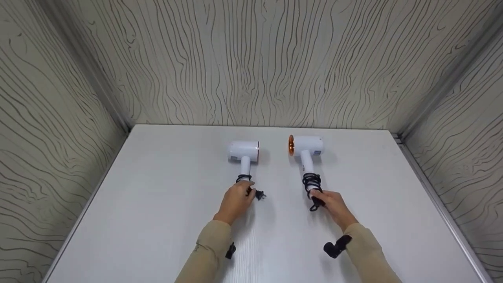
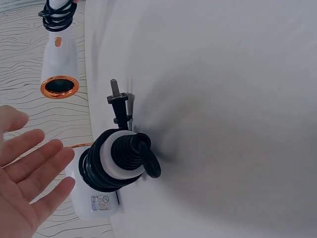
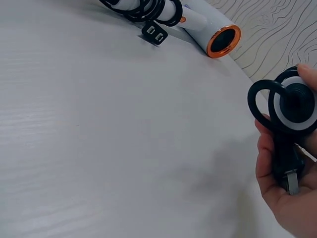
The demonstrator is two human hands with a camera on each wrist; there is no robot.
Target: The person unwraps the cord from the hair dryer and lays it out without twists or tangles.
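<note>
Two white hair dryers have black cords wound round their handles. The left hair dryer (image 1: 240,150) lies on the white table with its plug (image 1: 260,195) sticking out to the right. My left hand (image 1: 235,198) is at its handle; in the left wrist view that hand (image 2: 29,181) has its fingers spread beside the wound cord (image 2: 96,166), not wrapped round it. My right hand (image 1: 334,202) grips the handle end of the right hair dryer (image 1: 308,145), whose orange-rimmed mouth faces left. In the right wrist view the fingers (image 3: 266,158) curl round its cord and plug (image 3: 287,166).
The white table (image 1: 157,204) meets a wood-patterned back wall (image 1: 251,67), with similar walls at both sides. A black wrist mount (image 1: 337,247) sticks out from the right sleeve, and another (image 1: 231,250) shows beside the left sleeve.
</note>
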